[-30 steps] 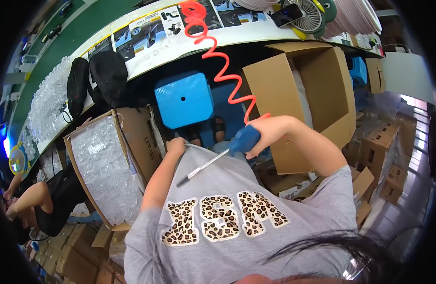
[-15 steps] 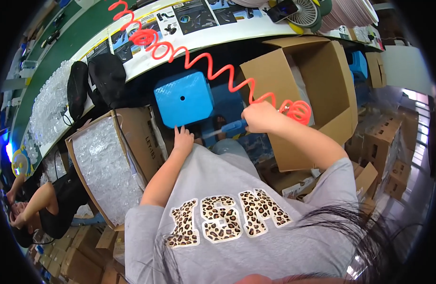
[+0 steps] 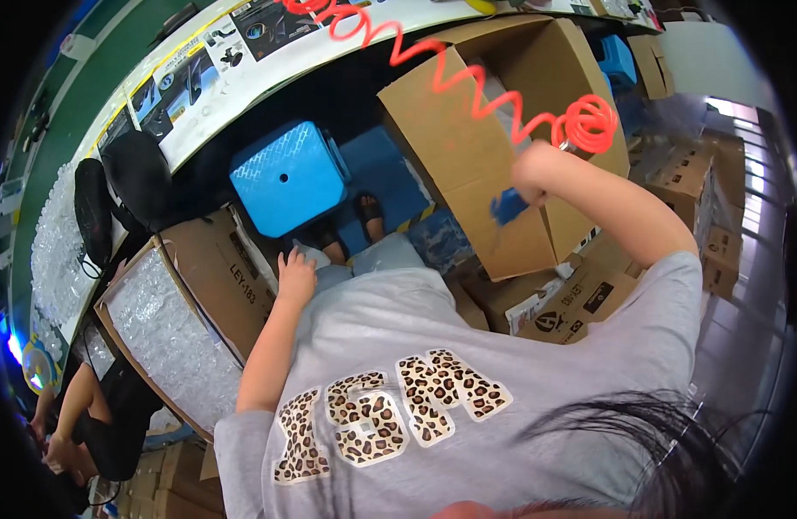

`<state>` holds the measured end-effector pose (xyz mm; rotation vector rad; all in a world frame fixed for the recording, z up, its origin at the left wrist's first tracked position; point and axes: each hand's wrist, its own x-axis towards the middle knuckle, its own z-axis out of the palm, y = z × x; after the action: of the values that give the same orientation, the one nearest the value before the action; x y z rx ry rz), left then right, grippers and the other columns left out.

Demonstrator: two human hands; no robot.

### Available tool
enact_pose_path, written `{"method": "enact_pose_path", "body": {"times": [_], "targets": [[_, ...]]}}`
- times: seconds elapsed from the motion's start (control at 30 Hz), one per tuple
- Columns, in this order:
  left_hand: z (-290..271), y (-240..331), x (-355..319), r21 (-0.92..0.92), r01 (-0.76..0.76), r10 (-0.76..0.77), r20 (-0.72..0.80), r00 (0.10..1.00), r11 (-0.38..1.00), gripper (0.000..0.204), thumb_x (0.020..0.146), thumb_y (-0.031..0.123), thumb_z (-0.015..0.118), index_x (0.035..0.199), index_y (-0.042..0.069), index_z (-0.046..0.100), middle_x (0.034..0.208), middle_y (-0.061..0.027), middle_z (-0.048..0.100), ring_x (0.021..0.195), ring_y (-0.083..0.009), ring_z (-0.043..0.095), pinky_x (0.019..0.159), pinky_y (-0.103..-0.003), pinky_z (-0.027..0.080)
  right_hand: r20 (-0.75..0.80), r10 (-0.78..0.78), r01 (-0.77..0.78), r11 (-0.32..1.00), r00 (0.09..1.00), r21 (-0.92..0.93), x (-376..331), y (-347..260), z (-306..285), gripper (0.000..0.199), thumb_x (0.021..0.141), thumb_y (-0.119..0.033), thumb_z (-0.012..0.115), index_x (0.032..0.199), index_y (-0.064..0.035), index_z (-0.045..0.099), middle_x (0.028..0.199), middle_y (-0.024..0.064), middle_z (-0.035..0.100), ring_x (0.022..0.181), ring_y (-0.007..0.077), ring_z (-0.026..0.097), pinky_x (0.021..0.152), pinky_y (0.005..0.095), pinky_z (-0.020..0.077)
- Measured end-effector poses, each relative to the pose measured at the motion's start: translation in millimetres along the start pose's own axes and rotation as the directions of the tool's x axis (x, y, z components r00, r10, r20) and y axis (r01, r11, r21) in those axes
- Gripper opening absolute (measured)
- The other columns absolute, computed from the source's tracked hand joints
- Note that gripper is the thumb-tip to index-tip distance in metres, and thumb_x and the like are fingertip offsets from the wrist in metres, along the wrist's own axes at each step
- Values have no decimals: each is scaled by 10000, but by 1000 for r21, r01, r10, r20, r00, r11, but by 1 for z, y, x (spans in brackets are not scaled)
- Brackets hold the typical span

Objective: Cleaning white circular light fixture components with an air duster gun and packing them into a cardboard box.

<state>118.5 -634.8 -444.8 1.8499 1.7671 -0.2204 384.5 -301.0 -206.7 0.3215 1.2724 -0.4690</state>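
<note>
My right hand is raised out to the right, shut on a blue air blow gun. A red coiled hose runs from the gun up toward the workbench. The hand and gun hang in front of a large open cardboard box. My left hand rests flat on my lap at the hem of my grey shirt, fingers apart, holding nothing. It is just below a blue plastic stool.
An open cardboard box of clear bubble-wrapped pieces stands at my left. The white workbench edge curves overhead. Black round pads lie under it. Another person sits at lower left. Small cartons are stacked at right.
My right hand has swung the blow gun from in front of my chest up and out to the right, stretching the red hose. My left hand has stayed on my lap.
</note>
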Motion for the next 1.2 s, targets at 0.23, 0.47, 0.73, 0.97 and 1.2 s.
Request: {"method": "enact_pose_path", "body": {"times": [0.23,0.47,0.73,0.97,1.2], "targets": [[4,3,8,-26,-4,2,-72,997,1000,253,740,155,582,980,82,615,1031,-148,554,1158,-298,416,972,-515,288,-363,-54,127,975,930,182,-7,-29,-10,196,634,-234,647,720,-58,655,698,81,637,633,212,610,561,333,468],[2,5,7,-341,91,-15,217,976,936,342,772,209,574,1087,75,574,1087,-151,556,1099,-341,464,909,-453,379,-487,-41,8,998,872,-69,27,-57,-5,167,617,-223,615,637,-58,635,609,93,612,588,215,604,538,328,463],[18,9,1,-542,156,152,480,864,826,337,749,335,607,1006,119,628,946,-120,627,880,-286,587,775,-363,462,-318,-673,742,569,668,355,-24,-29,-9,192,648,-171,712,744,-41,607,656,35,627,611,106,592,576,255,455],[18,-11,10,-451,298,-193,265,945,842,199,747,260,543,805,125,677,841,-117,642,819,-311,598,728,-407,467,-497,-575,760,474,650,445,-19,-46,4,192,697,-147,696,808,-40,581,645,30,609,593,101,575,583,246,447],[9,-54,19,-238,297,-252,203,946,925,219,788,191,512,952,97,625,862,-148,625,822,-324,586,719,-409,470,-630,-689,934,279,357,223,1,-110,-25,258,665,-190,714,819,-16,602,649,49,598,609,149,555,594,292,441]]}}
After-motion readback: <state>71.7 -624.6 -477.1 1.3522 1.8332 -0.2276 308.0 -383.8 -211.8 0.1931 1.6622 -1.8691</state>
